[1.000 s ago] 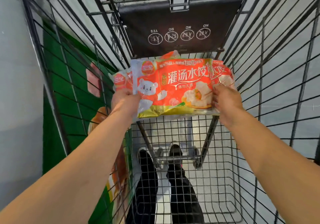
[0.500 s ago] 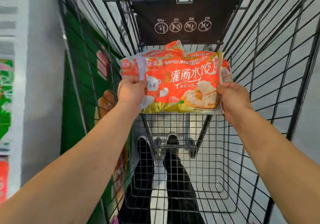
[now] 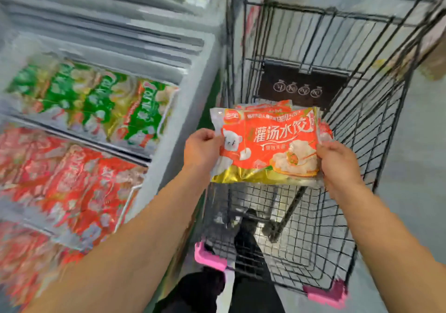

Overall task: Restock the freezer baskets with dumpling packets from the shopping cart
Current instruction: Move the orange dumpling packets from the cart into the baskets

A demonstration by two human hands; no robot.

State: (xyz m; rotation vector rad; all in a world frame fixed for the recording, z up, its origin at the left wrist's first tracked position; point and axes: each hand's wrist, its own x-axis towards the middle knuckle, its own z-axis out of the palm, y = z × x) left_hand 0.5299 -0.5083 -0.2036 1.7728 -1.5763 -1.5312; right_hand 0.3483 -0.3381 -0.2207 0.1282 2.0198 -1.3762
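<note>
Several dumpling packets [image 3: 270, 143], stacked; left hand [image 3: 201, 147] and right hand [image 3: 337, 160] pinch opposite short edges. Film likely slick, contents lumpy; supporting underneath seems safer.

Glossy plastic dumpling packets [image 3: 270, 143]; black wire cart [image 3: 337, 192].

Dumpling packets [image 3: 268, 143] held over shopping cart [image 3: 337, 216], left hand [image 3: 201, 147] at left edge, right hand [image 3: 337, 165] at right edge; freezer [image 3: 169, 143] left of cart.
</note>
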